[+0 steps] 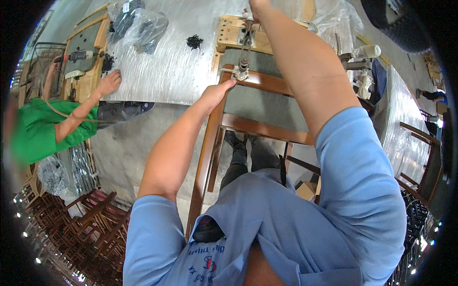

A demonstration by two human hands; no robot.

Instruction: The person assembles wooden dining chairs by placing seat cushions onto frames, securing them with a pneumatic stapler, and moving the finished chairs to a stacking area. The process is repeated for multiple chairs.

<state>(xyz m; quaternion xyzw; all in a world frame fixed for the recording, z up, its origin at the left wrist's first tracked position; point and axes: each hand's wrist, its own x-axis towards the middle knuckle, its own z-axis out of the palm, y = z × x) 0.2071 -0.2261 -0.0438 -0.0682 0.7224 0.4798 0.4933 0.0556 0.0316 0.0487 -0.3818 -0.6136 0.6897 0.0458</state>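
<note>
I am working on a brown wooden chair frame (248, 126) that leans from my lap up to the edge of the big table wrapped in shiny plastic (167, 62). At the frame's top rail, at about 12 o'clock from my chest, a silver metal tool with a long thin shaft (244, 52) stands on the wood. My left hand (217, 93) is curled shut on the top corner of the frame, just beside the tool's tip. My right hand (257, 5) reaches up to the tool's top at the picture's edge; I cannot tell if it is open or closed.

My left fingers are very close to the tip. If the tool slips off the rail, I think it could poke them. If I let go, the frame could slide off the table.

At 10 o'clock, another person in a green shirt (40, 128) rests a hand (109, 82) on the table near a small pile of black screws (108, 62). Another small black pile (194, 42) lies at 11 o'clock.
</note>
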